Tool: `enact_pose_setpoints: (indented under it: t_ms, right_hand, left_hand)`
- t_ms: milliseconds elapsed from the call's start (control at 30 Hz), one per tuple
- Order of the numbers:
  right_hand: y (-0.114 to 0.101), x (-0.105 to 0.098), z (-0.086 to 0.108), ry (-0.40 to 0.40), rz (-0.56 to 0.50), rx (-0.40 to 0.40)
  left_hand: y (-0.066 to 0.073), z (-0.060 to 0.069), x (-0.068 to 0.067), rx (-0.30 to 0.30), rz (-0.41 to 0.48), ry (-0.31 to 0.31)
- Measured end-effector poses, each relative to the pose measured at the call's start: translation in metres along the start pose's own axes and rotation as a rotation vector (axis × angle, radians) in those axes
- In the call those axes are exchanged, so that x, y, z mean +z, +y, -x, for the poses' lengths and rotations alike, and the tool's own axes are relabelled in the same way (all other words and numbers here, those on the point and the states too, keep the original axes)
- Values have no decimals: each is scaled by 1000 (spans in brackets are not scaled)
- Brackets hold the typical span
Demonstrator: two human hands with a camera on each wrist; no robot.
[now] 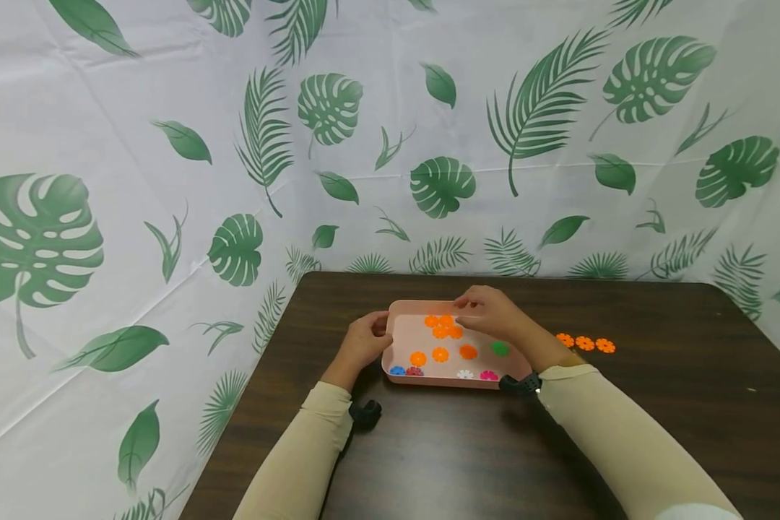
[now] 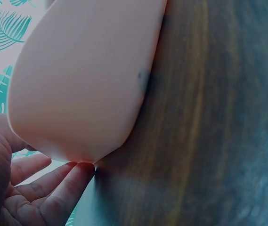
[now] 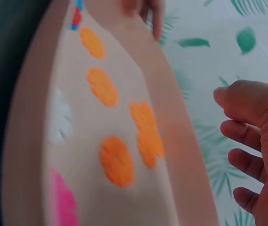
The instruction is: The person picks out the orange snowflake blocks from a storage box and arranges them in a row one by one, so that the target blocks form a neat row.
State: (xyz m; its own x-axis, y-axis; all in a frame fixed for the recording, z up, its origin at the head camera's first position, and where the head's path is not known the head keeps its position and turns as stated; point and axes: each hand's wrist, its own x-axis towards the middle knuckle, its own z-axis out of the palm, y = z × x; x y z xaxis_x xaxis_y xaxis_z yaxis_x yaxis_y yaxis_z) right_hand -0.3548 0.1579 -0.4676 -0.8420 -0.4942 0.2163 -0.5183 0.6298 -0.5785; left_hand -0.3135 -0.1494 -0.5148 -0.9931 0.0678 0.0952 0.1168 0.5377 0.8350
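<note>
A shallow pink tray (image 1: pixel 408 339) lies on the dark wooden table, with orange flower-shaped discs (image 1: pixel 440 354), a green disc (image 1: pixel 500 349), and blue, red, white and pink ones along its near side. My left hand (image 1: pixel 364 339) grips the tray's left end, thumb at the rim. In the left wrist view its fingers (image 2: pixel 60 193) press against the outer wall. Above the tray's far side hovers my right hand (image 1: pixel 494 312), fingers loosely bent. The right wrist view shows nothing between the fingertips of this hand (image 3: pixel 261 136).
Three orange flower discs (image 1: pixel 584 343) lie in a row on the table (image 1: pixel 676 404), right of the tray. A leaf-patterned white cloth (image 1: pixel 390 144) hangs behind the table and along its left side. Black bands (image 1: pixel 365 414) are worn on both wrists.
</note>
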Motion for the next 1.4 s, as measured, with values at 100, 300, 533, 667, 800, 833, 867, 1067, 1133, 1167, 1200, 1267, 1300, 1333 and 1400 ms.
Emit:
enact_pose_setpoints:
  t_ms: [100, 300, 533, 667, 800, 833, 867, 1067, 1133, 1167, 1200, 1267, 1300, 1333, 1400]
  right_hand:
    - [-8, 13, -6, -56, 25, -51]
    - [-22, 38, -16, -177, 86, -112]
    - [-33, 57, -21, -287, 66, -157]
    - [-38, 64, -19, -347, 108, -60]
    - [-43, 68, -17, -376, 160, -14]
    - [-44, 68, -16, -378, 172, -27]
    - [-45, 68, -16, -378, 176, -40]
    - [-50, 67, -16, -398, 219, -134]
    - [-51, 67, -16, -401, 239, -147]
    - [-51, 67, -16, -402, 248, -148]
    - [-52, 67, -16, -402, 255, -149]
    - [-51, 67, -16, -399, 268, -152]
    - [-51, 68, -16, -397, 277, -160]
    - [-50, 69, -16, -391, 287, -176]
    - [-48, 70, -16, -371, 305, -215]
  left_hand:
    - [0, 0, -1, -8, 5, -1]
    - [-1, 0, -2, 3, 11, 4]
    - [-1, -3, -1, 15, 5, -3]
    - [0, -3, -1, 16, 8, -4]
    - [-1, -3, -1, 23, 4, -3]
    - [-1, -3, -1, 24, 5, -3]
    - [-1, -3, -2, 25, 6, -3]
    - [-2, -2, -1, 16, 7, -2]
    - [-2, -2, -1, 12, 8, -3]
    - [-1, -2, -1, 10, 7, -2]
    - [-1, -2, -1, 10, 7, -2]
    - [-1, -2, -1, 8, 3, -1]
    - [-1, -2, -1, 6, 0, -1]
    - [-1, -2, -1, 2, 2, -2]
    - [-1, -2, -1, 2, 5, -2]
